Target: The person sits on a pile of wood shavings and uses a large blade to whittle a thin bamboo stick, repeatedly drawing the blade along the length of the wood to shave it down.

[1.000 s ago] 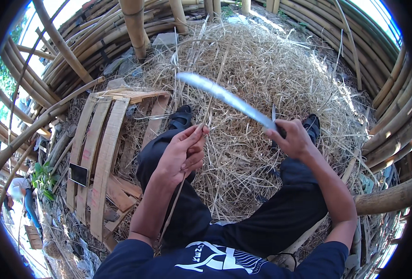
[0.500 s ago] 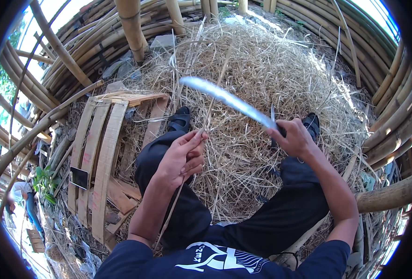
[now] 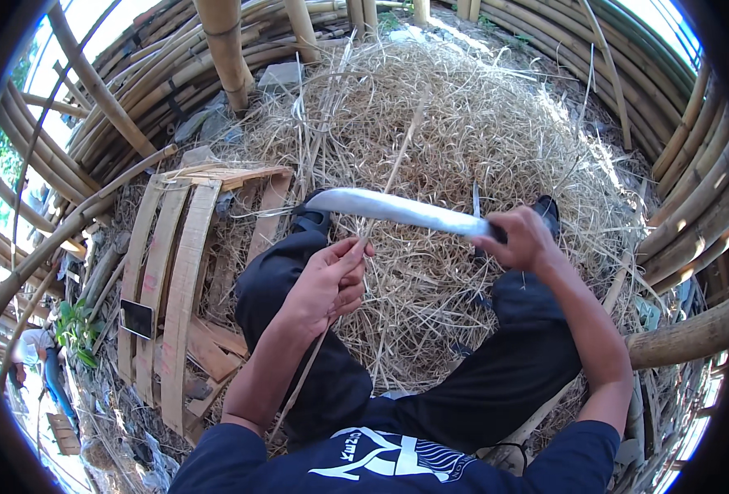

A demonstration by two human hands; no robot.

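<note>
My left hand is closed round a long thin bamboo strip, pinching it between thumb and fingers. The strip slants up and away over the shavings, and its lower end runs down beneath my left forearm. In my right hand is the dark handle of a machete. Its long, pale, slightly curved blade points left and crosses the strip just beyond my left fingers. Whether the edge touches the strip I cannot tell. A slim metal blade stands upright near my right foot.
Curly bamboo shavings cover the ground between and beyond my feet. At left stands a slatted wooden crate with a phone on it. Bamboo poles and stacked canes surround the spot. Another person is at the far left.
The machete blade has swung nearer to me, its tip now lower and the blade lying more level across the strip. Both hands keep their holds.
</note>
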